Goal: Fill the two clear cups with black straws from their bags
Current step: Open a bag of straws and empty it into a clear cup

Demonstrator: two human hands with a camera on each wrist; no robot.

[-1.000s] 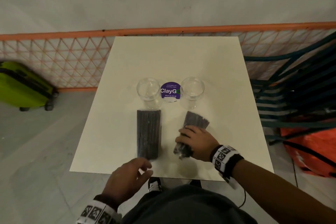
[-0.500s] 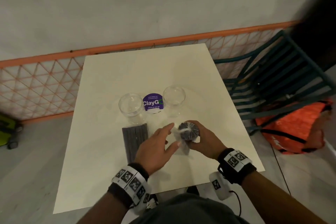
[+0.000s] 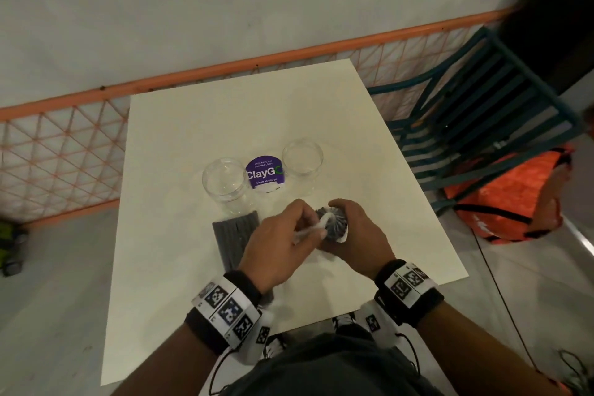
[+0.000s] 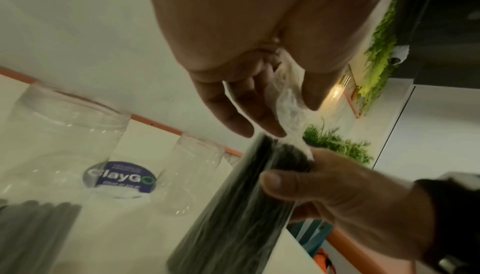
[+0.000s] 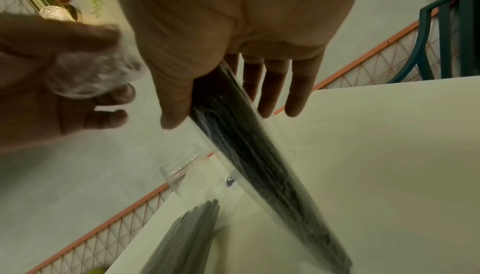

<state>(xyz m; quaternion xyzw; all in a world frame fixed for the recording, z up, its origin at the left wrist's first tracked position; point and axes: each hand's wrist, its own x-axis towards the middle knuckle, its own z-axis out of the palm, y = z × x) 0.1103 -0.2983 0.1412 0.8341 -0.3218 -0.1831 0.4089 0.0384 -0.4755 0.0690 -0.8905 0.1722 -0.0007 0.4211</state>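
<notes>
Two clear cups, left (image 3: 226,182) and right (image 3: 302,159), stand mid-table with nothing in them. One bag of black straws (image 3: 236,235) lies flat in front of the left cup. My right hand (image 3: 345,212) grips the other bag of black straws (image 3: 334,223) upright above the table, fingers and thumb round its upper end. My left hand (image 3: 318,225) pinches the crumpled clear plastic top (image 4: 288,110) of that bag. In the right wrist view the held bag (image 5: 254,165) slants down towards the table, with the flat bag (image 5: 187,233) below it.
A round purple ClayGo sticker (image 3: 264,174) sits between the cups on the white table (image 3: 257,106). An orange mesh fence (image 3: 64,154) runs behind. A teal slatted chair (image 3: 475,112) and an orange bag (image 3: 514,193) stand at the right.
My right hand lifted its bag from lying flat to upright. My left hand came over from the table's near edge and took hold of the bag's plastic top.
</notes>
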